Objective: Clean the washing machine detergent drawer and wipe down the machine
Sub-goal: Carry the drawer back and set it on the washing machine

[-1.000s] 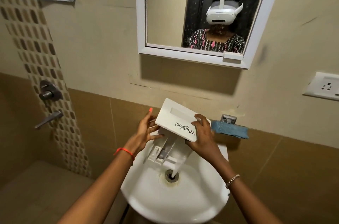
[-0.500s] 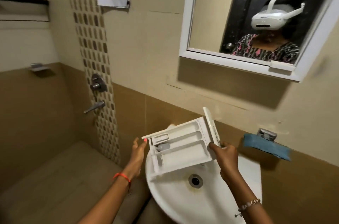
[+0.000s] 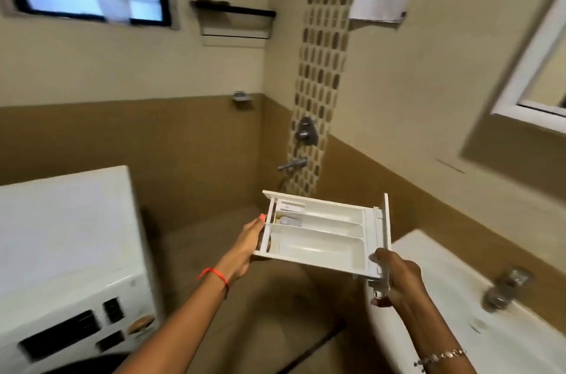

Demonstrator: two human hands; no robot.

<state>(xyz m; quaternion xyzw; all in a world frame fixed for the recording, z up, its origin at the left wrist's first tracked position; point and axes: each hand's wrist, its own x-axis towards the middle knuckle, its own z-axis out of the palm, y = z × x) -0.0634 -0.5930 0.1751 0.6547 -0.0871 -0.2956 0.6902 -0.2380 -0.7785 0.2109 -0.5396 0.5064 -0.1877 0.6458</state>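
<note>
A second ago the detergent drawer [image 3: 318,235] was tipped over the washbasin [image 3: 453,281], draining. It has since been turned compartments-up and carried left, off the basin, and the view has swung to take in the washing machine [image 3: 67,235]. Rinsing looks finished, and refitting the drawer is likely next.

The drawer hangs level in the air, over the floor, between machine and basin. The left hand [image 3: 246,248] holds its rear end, thumb on the top edge. The right hand [image 3: 398,278] has its fingers curled round the front panel, just beside the basin's rim. Open floor lies ahead, and the machine's near corner is the edge to clear. Its drawer slot cannot be made out.
</note>
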